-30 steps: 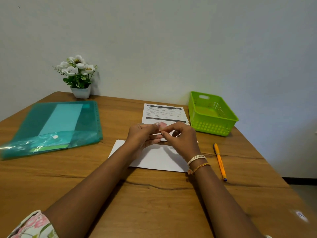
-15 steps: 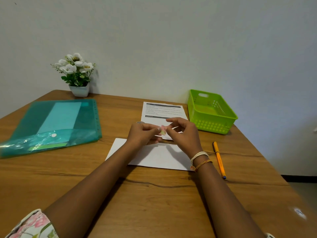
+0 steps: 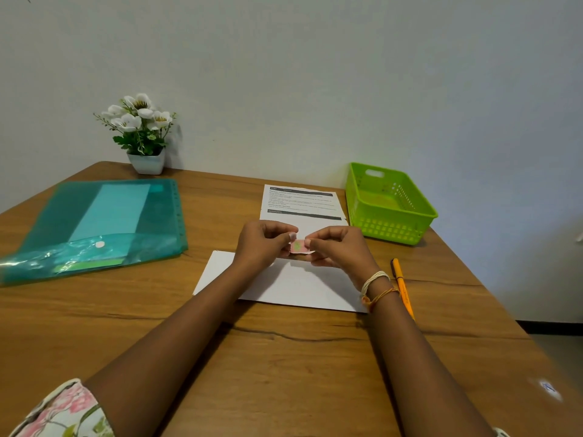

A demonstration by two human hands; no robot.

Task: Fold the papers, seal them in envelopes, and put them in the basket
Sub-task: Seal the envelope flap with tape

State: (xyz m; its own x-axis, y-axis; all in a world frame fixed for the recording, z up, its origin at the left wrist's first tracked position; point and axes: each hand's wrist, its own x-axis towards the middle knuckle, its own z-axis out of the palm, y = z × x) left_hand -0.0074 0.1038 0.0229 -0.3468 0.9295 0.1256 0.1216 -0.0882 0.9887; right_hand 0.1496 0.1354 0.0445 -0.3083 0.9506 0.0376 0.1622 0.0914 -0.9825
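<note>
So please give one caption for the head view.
Both hands hold a small pink stamp above a white envelope.

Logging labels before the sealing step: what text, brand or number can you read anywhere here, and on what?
Printed sheet: dark header bars and lines of text, too small and blurred to read.
Small pink sticker held between both hands: a green mark, no legible words.
Orange pen: any marking is unreadable.
Nothing else carries text.

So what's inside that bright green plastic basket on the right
The bright green plastic basket looks empty: only its bare green floor shows, no envelopes. The strip of floor just behind its near wall is hidden from view.
</note>
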